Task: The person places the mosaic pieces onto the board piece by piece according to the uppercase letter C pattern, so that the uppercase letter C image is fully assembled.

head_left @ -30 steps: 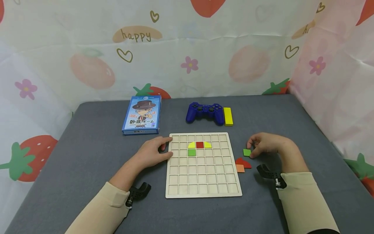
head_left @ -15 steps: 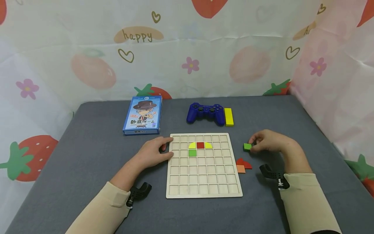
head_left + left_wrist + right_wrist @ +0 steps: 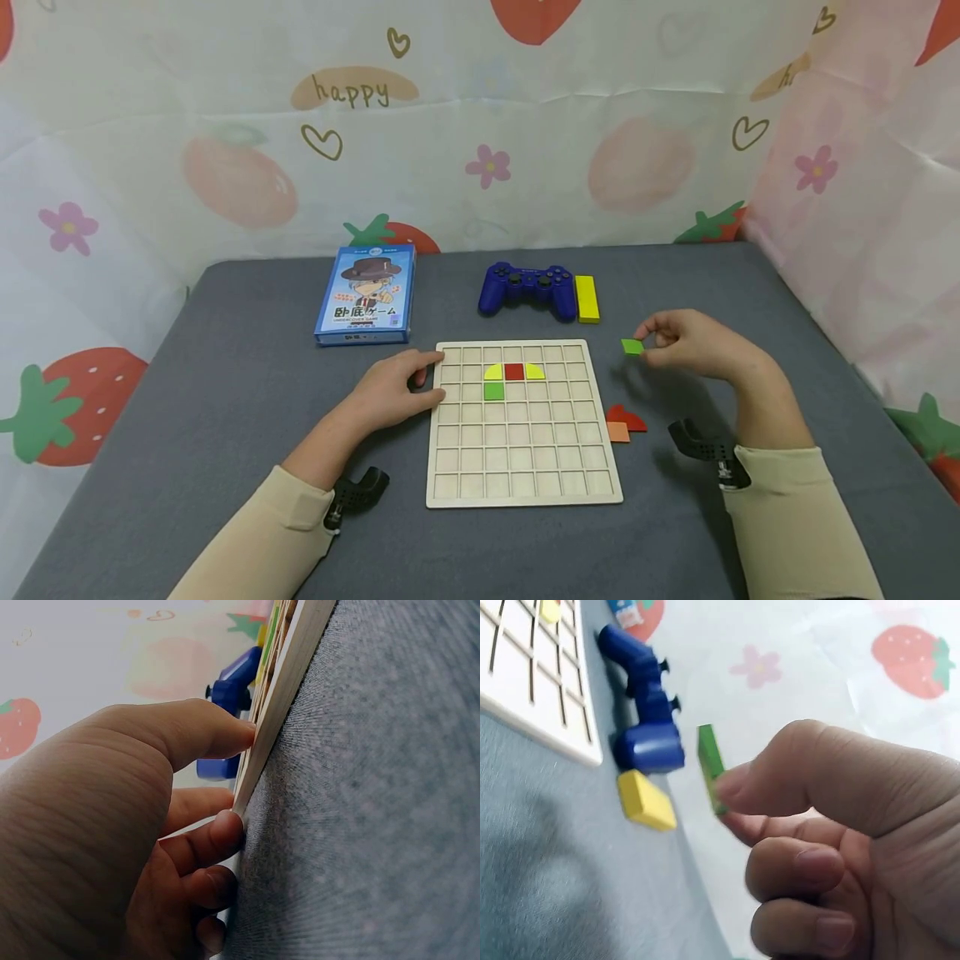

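Observation:
A wooden grid board (image 3: 522, 492) lies on the grey table. Two yellow quarter-round tiles (image 3: 492, 372), a red square tile (image 3: 513, 371) and a green square tile (image 3: 492, 391) sit in its upper cells. My left hand (image 3: 397, 390) rests on the board's left edge (image 3: 281, 697), fingertips (image 3: 225, 825) against it. My right hand (image 3: 686, 342) is lifted to the right of the board and pinches a green square tile (image 3: 632, 347) (image 3: 711, 767) between thumb and forefinger, above the table.
A red tile (image 3: 626, 417) and an orange tile (image 3: 617, 432) lie just right of the board. Behind the board are a blue game controller (image 3: 527, 289) (image 3: 643, 705), a yellow block (image 3: 586, 298) (image 3: 646, 799) and a blue card box (image 3: 366, 293). Printed cloth walls enclose the table.
My right hand picked the green tile up off the table and raised it up and away. The left hand has stayed on the board's edge.

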`<state>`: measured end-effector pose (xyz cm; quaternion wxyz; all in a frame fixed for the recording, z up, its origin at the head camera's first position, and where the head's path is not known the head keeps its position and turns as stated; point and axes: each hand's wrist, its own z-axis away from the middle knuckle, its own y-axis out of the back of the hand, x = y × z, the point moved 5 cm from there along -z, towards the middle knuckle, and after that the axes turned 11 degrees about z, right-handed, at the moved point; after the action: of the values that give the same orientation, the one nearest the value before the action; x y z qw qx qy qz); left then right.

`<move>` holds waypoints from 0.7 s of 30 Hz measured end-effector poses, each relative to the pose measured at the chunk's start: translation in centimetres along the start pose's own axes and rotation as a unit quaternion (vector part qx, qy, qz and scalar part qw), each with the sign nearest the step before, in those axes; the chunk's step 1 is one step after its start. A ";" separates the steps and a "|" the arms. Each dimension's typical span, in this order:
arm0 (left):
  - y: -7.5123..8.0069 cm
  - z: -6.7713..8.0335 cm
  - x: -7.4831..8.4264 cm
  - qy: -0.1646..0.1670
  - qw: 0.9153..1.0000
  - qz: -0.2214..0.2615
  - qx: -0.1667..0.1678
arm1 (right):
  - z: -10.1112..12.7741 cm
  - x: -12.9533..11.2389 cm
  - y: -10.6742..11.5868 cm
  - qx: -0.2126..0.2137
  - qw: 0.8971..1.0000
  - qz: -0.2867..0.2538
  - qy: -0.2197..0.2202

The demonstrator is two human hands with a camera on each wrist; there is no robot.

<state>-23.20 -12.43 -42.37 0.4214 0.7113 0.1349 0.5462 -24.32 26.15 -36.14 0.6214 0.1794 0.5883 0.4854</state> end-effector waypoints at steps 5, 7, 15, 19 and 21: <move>0.0 0.0 -0.1 0.000 1.000 0.001 0.000 | 0.6 -1.9 0.9 0.055 0.998 0.015 0.020; -0.1 0.0 -0.2 -0.002 1.000 0.002 0.000 | 0.8 -2.6 1.2 0.072 0.997 0.021 0.027; -0.1 -0.1 -0.1 -0.003 1.000 -0.001 0.001 | 1.5 -5.6 1.2 0.110 0.992 0.020 0.053; -0.1 -0.1 -0.1 -0.004 1.000 -0.003 0.001 | 1.8 -6.9 0.9 0.125 0.989 0.025 0.071; -0.1 -0.1 -0.1 -0.004 1.000 -0.002 0.001 | 2.0 -7.6 0.7 0.132 0.987 0.033 0.083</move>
<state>-23.29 -12.40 -42.53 0.4227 0.7135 0.1354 0.5422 -21.55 20.94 -30.86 0.5251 0.2383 0.6906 0.4365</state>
